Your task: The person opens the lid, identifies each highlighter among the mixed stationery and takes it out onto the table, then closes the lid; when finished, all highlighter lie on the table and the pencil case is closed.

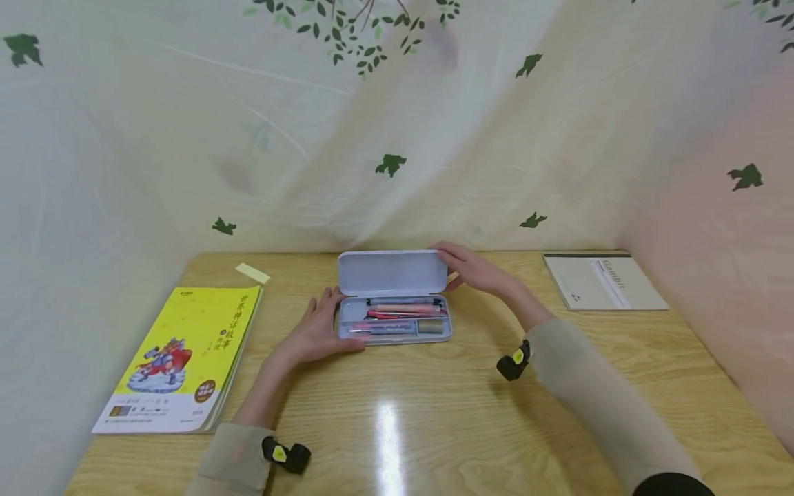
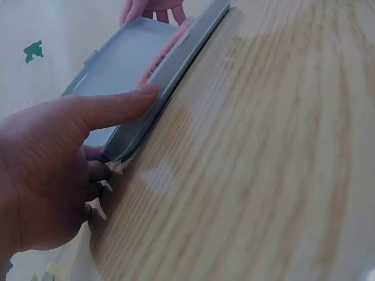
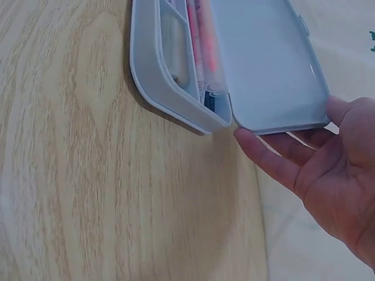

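A pale grey-blue pencil case (image 1: pixel 343 331) lies on the table with its lid (image 1: pixel 393 273) raised at the back. Several pens (image 1: pixel 403 310) fill its long compartments, and a small greyish block (image 1: pixel 431 326) sits in the front right one. My left hand (image 1: pixel 316 328) holds the left end of the case, thumb along the front wall and fingers round the side, as the left wrist view shows. At the lid's right edge, my right hand (image 1: pixel 470 267) grips with the thumb on the inner side and the fingers (image 3: pixel 275 164) behind.
A yellow book (image 1: pixel 186 351) lies at the left, with a pale yellow strip (image 1: pixel 252 273) behind it. A grey notebook (image 1: pixel 602 282) marked "Gambit" rests at the back right. Printed cloth (image 1: pixel 322 193) hangs along the table's back edge and both sides.
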Motion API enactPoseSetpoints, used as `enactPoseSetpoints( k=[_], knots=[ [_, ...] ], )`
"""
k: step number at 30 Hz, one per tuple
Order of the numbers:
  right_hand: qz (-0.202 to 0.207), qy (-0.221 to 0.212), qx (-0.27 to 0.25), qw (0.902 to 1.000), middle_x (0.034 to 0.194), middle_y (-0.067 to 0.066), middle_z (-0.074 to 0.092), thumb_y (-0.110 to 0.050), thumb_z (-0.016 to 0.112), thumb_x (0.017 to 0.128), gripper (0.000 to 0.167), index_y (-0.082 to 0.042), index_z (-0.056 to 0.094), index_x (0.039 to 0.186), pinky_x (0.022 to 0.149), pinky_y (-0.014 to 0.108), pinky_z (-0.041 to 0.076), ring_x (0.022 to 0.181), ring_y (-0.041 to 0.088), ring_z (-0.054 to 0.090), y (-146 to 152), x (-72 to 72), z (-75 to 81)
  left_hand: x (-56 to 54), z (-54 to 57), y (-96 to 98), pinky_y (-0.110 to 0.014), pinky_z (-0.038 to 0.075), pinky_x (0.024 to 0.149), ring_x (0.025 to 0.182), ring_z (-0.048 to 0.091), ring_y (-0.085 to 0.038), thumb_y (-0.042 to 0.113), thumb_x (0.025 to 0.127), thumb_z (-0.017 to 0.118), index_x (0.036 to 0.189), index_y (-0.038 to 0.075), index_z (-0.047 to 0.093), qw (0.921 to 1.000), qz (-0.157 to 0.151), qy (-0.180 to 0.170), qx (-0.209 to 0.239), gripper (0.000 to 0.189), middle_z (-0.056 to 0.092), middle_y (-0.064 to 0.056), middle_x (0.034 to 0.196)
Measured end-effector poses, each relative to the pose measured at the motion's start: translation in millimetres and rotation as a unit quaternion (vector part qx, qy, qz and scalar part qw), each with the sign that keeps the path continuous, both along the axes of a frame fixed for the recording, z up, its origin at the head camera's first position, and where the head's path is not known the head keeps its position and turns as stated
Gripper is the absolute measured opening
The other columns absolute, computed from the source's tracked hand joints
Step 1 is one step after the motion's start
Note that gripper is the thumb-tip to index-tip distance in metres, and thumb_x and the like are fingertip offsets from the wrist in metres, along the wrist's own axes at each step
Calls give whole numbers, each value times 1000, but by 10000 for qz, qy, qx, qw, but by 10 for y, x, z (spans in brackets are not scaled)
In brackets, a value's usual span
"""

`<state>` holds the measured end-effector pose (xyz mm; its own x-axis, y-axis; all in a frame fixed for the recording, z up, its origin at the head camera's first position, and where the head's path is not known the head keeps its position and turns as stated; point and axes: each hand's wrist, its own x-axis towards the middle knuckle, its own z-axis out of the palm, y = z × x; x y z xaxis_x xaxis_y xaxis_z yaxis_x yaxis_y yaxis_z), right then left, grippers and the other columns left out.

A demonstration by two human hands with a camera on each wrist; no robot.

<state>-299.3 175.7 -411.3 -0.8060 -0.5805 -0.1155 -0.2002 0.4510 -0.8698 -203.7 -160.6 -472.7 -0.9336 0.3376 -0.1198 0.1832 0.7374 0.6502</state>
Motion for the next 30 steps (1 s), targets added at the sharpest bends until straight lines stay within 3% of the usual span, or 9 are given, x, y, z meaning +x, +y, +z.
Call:
enactPoseSetpoints(
  k=[14,21,30],
  knots=[
    [-478,-221,-71,9986,130,27,58,-18,31,114,43,-8,43,154,72,51,65,85,27,68,-54,-145,-140,-1,19,10,-60,1,132,161,4,-44,49,79,85,154,1,31,10000,2,-3,-10,104,14,-28,170],
    [-556,-225,95,9982,136,27,54,-17,30,114,46,-10,38,159,69,44,66,87,30,67,-58,-163,-173,7,29,20,-60,1,132,161,4,-44,49,80,85,155,1,31,10000,11,-17,-23,104,14,-28,170],
    [-576,-265,2,9980,138,27,53,-18,30,114,48,-10,33,161,75,47,66,95,36,67,-28,-127,-163,10,31,14,-59,1,132,161,4,-44,49,80,85,154,0,31,10000,24,-24,-30,104,14,-28,170]
  ],
)
